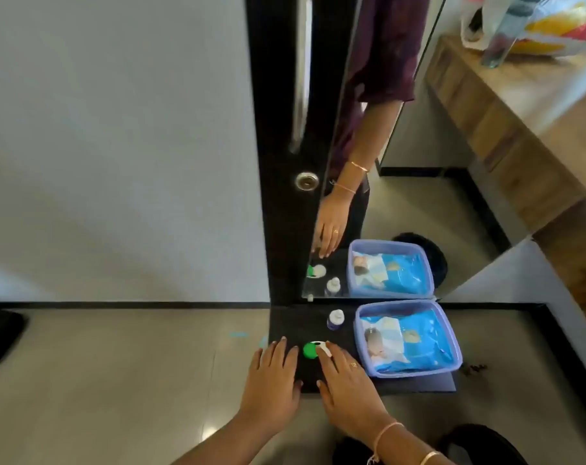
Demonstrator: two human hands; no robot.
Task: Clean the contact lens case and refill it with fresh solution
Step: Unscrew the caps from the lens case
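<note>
Slippage worried us: the lens case lay near the left edge of the black mat, straight fingers of our right hand merely touching it, left hand flat, empty. Twisting it unbraced risked a spill.

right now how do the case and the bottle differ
The case lies low and flat; the bottle stands upright. The case has one green and one white cap; the bottle has a white top over a dark body. Fingers of the right hand lie on the case; nothing touches the bottle. Both sit on the black mat, left of the tub.
</note>
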